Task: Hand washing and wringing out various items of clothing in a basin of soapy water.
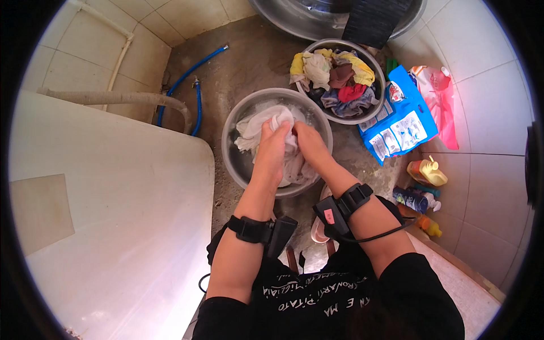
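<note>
Both hands are over a round metal basin (233,166) on the floor, gripping a wet white cloth (265,117). My left hand (272,146) pinches a bunched fold of it, thumb and fingers around the raised part. Close beside it, my right hand (309,142) holds the same cloth from the right, its fingertips partly hidden by the fabric. More pale, soaked fabric (293,170) lies in the basin under my wrists, with some water around it.
A second metal basin (378,106), heaped with coloured clothes (340,78), touches the first. To the right are a blue detergent bag (399,114), a pink plastic bag (444,102) and several bottles (427,172). A white appliance (127,204) stands left, near blue hoses (187,70). A large metal tub (293,25) is behind.
</note>
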